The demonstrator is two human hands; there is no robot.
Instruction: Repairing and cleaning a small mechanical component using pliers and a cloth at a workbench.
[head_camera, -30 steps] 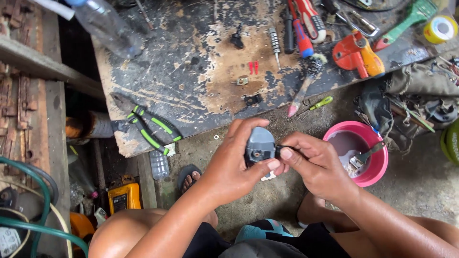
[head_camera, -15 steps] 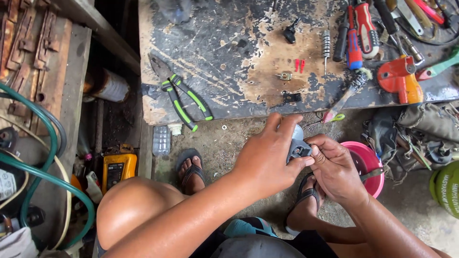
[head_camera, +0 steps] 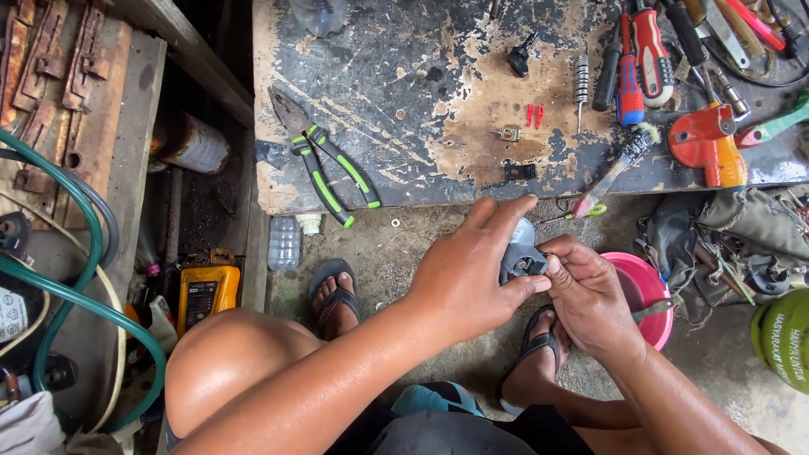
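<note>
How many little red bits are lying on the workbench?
2. Both small red pieces lie side by side on the worn brown patch of the workbench, just left of the metal spring. More could be hidden among the tools.

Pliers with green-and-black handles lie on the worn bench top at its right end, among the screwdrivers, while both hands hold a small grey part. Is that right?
Not quite. The head view shows the pliers at the bench's left end, apart from the screwdrivers. The left hand and right hand do hold the small grey part.
</note>
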